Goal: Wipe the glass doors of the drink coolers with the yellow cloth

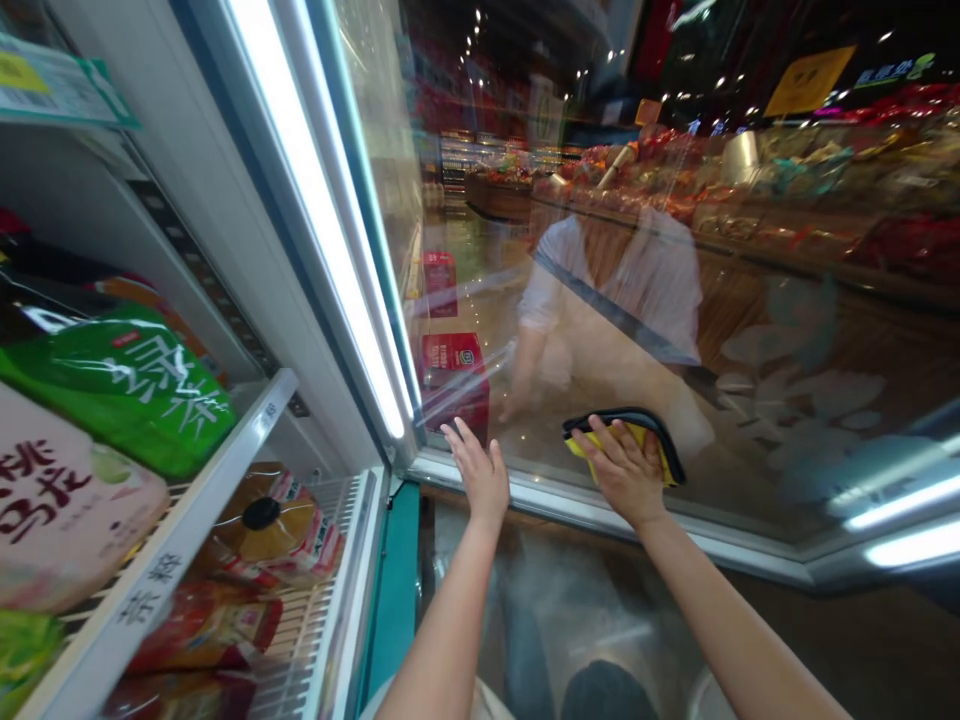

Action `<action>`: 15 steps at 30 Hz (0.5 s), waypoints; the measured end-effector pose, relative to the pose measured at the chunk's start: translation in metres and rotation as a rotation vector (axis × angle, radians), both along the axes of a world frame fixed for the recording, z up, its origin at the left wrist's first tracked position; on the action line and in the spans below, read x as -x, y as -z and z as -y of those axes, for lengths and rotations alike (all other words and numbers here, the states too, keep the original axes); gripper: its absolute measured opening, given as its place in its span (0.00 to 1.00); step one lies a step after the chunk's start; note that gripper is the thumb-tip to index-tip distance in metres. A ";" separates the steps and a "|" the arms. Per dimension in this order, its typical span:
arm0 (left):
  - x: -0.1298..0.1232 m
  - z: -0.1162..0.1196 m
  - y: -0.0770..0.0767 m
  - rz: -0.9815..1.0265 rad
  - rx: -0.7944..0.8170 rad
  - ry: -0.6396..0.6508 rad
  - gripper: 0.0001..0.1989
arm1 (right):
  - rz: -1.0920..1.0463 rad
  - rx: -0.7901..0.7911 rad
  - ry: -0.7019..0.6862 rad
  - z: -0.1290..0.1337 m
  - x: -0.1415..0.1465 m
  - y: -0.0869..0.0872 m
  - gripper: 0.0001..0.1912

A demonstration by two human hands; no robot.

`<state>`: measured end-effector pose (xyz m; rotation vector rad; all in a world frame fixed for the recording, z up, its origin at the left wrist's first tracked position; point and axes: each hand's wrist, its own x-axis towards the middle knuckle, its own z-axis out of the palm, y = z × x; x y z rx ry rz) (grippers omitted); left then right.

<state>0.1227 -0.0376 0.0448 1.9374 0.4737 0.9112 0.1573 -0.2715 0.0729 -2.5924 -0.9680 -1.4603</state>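
Cloth point(660, 428), yellow with black trim, is against the glass door point(750, 470), just above the lower frame point(720, 542). Long axis runs roughly 10 to 4 o'clock; rounded trimmed edge faces about 1–2 o'clock.

Right hand point(626, 468): grip open, fingers spread over the cloth, fingertips toward 10–11. Cloth sits under the fingers, showing past them at 9 and from 12 round to 3 o'clock.

Left hand point(481, 478): grip open, empty, fingers toward 11, near the frame's left corner; glass contact can't be told. Cloth is at its 3 o'clock, apart. Light strip point(319, 215) at its 11, shelved drinks point(157, 385) at 9–10.
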 end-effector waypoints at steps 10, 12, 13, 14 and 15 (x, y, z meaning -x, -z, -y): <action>-0.007 0.007 -0.001 0.020 -0.119 0.112 0.37 | 0.052 0.055 -0.042 0.013 -0.009 -0.018 0.30; -0.009 0.007 -0.001 0.024 -0.122 0.108 0.38 | 0.080 -0.081 0.034 0.016 -0.013 -0.027 0.29; -0.010 0.007 -0.001 0.026 -0.125 0.105 0.38 | 0.091 -0.177 0.087 0.018 -0.012 -0.024 0.29; -0.011 0.007 -0.001 0.028 -0.130 0.103 0.39 | 0.097 -0.265 0.135 0.021 -0.009 -0.018 0.29; -0.012 0.007 -0.001 0.028 -0.137 0.101 0.39 | 0.098 -0.324 0.167 0.023 -0.004 -0.008 0.29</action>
